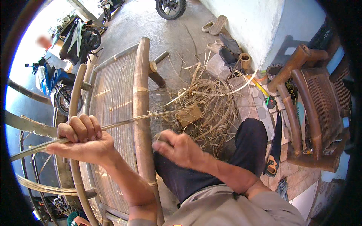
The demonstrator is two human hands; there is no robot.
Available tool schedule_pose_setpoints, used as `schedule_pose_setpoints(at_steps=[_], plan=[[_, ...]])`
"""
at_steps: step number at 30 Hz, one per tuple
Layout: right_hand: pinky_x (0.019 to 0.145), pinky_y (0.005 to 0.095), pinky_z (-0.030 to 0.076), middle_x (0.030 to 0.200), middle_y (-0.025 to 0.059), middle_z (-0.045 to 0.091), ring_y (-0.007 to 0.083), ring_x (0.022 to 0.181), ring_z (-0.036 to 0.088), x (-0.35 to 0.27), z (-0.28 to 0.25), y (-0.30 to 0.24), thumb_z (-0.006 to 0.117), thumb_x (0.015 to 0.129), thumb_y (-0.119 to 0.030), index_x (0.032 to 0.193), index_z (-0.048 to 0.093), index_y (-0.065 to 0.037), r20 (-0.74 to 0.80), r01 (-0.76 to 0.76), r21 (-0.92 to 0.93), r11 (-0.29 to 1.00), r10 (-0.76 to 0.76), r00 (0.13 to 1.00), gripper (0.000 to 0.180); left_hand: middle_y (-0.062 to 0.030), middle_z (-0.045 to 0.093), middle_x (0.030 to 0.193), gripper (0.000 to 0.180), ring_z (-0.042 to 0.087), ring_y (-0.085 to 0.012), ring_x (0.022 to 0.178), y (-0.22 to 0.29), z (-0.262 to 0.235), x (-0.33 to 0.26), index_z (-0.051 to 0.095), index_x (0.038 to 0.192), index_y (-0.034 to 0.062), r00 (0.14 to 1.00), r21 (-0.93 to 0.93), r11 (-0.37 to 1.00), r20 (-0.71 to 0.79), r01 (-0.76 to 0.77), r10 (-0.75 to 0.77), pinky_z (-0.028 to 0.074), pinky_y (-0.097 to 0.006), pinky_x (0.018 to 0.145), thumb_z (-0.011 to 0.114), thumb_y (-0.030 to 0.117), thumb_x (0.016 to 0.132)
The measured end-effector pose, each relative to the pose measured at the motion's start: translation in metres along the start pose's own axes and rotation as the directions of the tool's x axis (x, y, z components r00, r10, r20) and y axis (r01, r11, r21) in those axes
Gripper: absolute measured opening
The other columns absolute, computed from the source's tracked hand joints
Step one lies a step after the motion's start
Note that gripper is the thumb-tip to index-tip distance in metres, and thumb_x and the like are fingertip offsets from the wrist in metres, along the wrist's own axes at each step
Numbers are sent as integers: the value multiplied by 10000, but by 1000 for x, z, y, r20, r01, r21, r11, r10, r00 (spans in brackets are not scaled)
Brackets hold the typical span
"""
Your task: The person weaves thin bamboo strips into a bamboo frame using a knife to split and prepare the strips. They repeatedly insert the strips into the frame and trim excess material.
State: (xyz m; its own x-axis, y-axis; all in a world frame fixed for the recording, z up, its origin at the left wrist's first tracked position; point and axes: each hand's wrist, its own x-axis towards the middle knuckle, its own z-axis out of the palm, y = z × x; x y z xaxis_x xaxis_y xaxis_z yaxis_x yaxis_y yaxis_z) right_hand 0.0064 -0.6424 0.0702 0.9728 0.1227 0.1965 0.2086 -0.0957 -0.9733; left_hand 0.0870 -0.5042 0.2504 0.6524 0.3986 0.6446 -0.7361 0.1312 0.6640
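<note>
My left hand (85, 141) is closed round a long, thin bamboo strip (130, 121), palm up, with the fingers curled over it. The strip runs from the left edge across a slatted bamboo bench (141, 83) and ends near a brown block (189, 114). Just right of the bench, above my thigh, my right hand (181, 148) is curled closed and slightly blurred. It is apart from the strip, and what it holds, if anything, I cannot make out. Beyond it lies a tangled heap of bamboo shavings (218, 103) on the floor.
To my right are a handsaw (272, 160), a tape measure (270, 101) and a dark bamboo chair (315, 109). Footwear (229, 56) lines the white wall. Parked motorbikes (62, 86) stand at the far left. Bent bamboo strips (45, 185) curve in at lower left.
</note>
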Motion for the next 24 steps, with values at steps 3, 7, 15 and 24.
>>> schedule_pose_setpoints(at_steps=[3, 7, 15, 24], plan=[[745, 532, 560, 855, 272, 706, 468, 862, 710, 1, -2, 18, 591, 1001, -507, 1077, 645, -12, -79, -135, -23, 991, 133, 988, 504, 59, 227, 529, 677, 166, -49, 429, -2, -5, 1, 267, 675, 201, 999, -23, 1000, 38, 11, -10, 163, -198, 358, 361, 810, 956], [706, 535, 551, 828, 314, 677, 483, 866, 703, 9, -9, 43, 566, 1014, -503, 989, 632, 12, -92, -264, -13, 964, 262, 961, 519, 61, 236, 527, 672, 173, -43, 430, -4, -7, 4, 279, 672, 204, 1000, 9, 1000, -22, -22, 22, 173, -196, 360, 379, 804, 956], [724, 548, 532, 799, 303, 672, 511, 816, 678, 13, -11, 106, 546, 991, -582, 984, 587, 0, -156, -322, -164, 932, 298, 942, 583, 54, 241, 545, 683, 191, -71, 466, -9, -11, 18, 292, 642, 198, 994, 53, 999, -112, -11, 16, 201, -229, 398, 381, 799, 954], [675, 552, 524, 756, 296, 648, 509, 784, 668, 15, 0, 149, 561, 992, -551, 1002, 591, -8, -152, -282, -224, 933, 252, 956, 544, 38, 196, 569, 684, 165, -95, 502, -26, -22, 45, 272, 635, 186, 980, 135, 991, -194, -7, 33, 165, -246, 439, 376, 772, 974]])
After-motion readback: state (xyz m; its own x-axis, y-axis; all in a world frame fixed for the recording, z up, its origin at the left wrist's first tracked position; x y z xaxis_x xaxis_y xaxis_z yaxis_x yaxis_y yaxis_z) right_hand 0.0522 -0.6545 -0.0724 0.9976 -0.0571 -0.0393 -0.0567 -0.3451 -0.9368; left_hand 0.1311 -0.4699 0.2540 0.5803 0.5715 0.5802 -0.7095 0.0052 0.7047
